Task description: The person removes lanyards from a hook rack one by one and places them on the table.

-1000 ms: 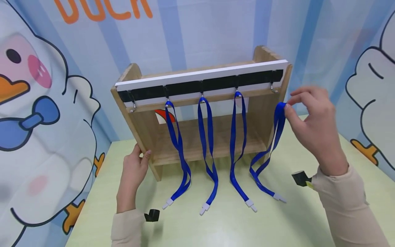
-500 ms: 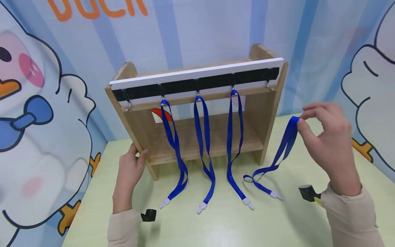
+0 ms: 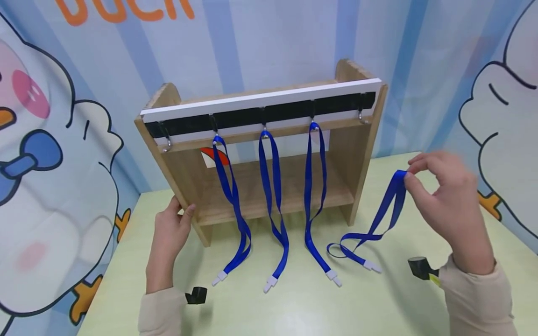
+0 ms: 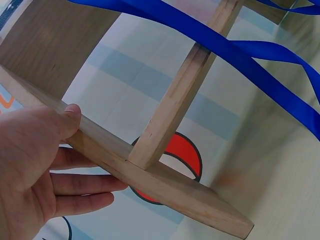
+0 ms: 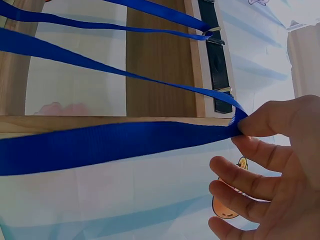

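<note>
A small wooden shelf [image 3: 273, 184] has a white front rail with a black strip and several metal hooks. Three blue lanyards [image 3: 275, 186] hang from the middle hooks, their white clips on the table. My left hand [image 3: 170, 233] holds the shelf's left side board, thumb in front and fingers behind, as the left wrist view also shows. Between thumb and index finger, my right hand [image 3: 447, 200] pinches the top loop of another blue lanyard [image 3: 384, 214], right of the shelf. That lanyard's white clip [image 3: 371, 266] lies on the table. The rightmost hook [image 3: 362, 116] is bare.
The leftmost hook [image 3: 166, 144] is also bare. The shelf stands on a pale green table [image 3: 294, 308], before a blue striped backdrop [image 3: 286, 42] with duck drawings. A black device [image 3: 420, 268] sits at my right cuff and another [image 3: 196, 295] at my left.
My right hand has moved right and downward, away from the rightmost hook, taking the pinched lanyard's loop along. My left hand keeps its hold on the shelf. The head view has shifted slightly.
</note>
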Demonstrator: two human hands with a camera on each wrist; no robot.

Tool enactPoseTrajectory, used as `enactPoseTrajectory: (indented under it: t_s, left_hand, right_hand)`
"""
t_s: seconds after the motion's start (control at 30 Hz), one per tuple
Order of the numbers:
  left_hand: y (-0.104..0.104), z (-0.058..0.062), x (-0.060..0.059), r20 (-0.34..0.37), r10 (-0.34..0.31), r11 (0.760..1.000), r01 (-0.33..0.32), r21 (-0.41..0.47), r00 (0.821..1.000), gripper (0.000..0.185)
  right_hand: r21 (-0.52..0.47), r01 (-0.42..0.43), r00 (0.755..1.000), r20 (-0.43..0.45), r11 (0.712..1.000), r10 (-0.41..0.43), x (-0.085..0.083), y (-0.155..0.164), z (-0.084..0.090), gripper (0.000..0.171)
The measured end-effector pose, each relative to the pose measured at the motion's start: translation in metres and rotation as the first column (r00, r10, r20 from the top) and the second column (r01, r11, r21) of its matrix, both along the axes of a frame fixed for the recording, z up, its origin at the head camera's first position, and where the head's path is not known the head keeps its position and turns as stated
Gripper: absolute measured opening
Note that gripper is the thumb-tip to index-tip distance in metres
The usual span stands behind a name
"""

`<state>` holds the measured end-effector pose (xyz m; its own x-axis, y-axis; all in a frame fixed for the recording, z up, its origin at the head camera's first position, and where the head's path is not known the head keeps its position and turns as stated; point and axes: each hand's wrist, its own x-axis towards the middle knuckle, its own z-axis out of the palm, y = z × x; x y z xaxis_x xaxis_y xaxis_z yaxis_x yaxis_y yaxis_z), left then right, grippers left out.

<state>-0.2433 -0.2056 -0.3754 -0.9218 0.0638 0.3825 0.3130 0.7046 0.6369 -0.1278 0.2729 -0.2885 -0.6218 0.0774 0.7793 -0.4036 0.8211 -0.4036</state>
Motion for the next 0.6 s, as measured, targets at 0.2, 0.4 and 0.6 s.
enactPoseTrajectory:
  t_s: [0.2,0.4,0.6]
  left_hand:
    - [0.000,0.002,0.001,0.012,0.001,1.000,-0.001,-0.005,1.000,0.042]
    - [0.002,0.004,0.004,0.029,0.005,1.000,-0.004,-0.009,1.000,0.045]
    - [0.002,0.003,0.003,0.017,0.011,1.000,-0.011,-0.017,1.000,0.045]
  right_hand:
    - [0.009,0.022,0.998,0.055,1.000,-0.022,0.004,0.007,-0.002,0.004]
    - [0.066,0.071,0.995,0.060,0.995,-0.074,0.012,0.020,-0.002,0.003]
    - [0.110,0.103,0.991,0.076,0.989,-0.112,0.020,0.035,0.000,0.003]
